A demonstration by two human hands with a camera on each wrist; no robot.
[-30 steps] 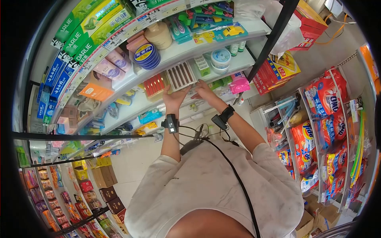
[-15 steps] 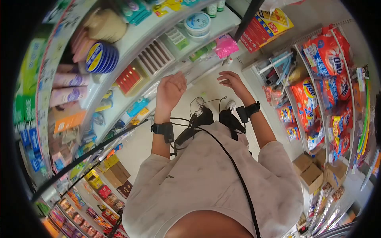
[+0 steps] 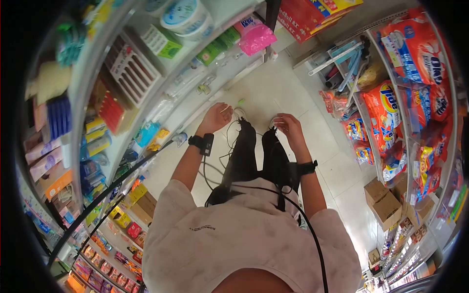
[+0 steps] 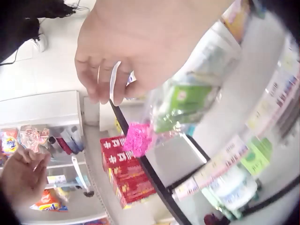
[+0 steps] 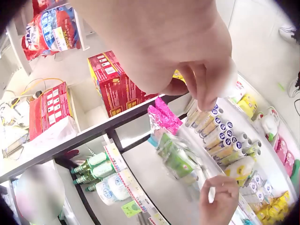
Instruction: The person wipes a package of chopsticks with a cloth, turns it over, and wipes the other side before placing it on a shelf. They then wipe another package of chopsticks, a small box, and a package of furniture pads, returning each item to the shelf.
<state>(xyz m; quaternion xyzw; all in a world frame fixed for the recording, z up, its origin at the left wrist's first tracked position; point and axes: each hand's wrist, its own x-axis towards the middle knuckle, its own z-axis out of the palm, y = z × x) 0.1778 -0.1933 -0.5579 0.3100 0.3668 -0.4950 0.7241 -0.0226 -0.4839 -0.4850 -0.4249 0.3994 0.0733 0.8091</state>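
Both hands hang in the air over the aisle with nothing in them. The left hand [image 3: 217, 118], its fingers loosely bent, is beside the lower shelves; it also fills the top of the left wrist view [image 4: 136, 47]. The right hand [image 3: 291, 131] is above the right leg, fingers loosely bent, and appears large in the right wrist view [image 5: 173, 51]. Nearest the left hand on the shelves are a pink package [image 3: 256, 36], green packets [image 3: 218, 48] and a white box of dark sticks [image 3: 131, 73]. A white tub [image 3: 187, 18] stands higher up.
Curved shelves of goods run along the left. Detergent bags [image 3: 385, 117] fill a rack on the right, with cardboard boxes [image 3: 383, 202] below it. Red boxes [image 3: 306, 19] stand at the top. Pale floor tiles [image 3: 312, 122] lie between the shelves, under the person's legs. Cables hang before the shirt.
Both hands have come away from the shelf with the boxes of sticks and lowered over the aisle. The view has swung right, so the shelves sit further left and the legs show.
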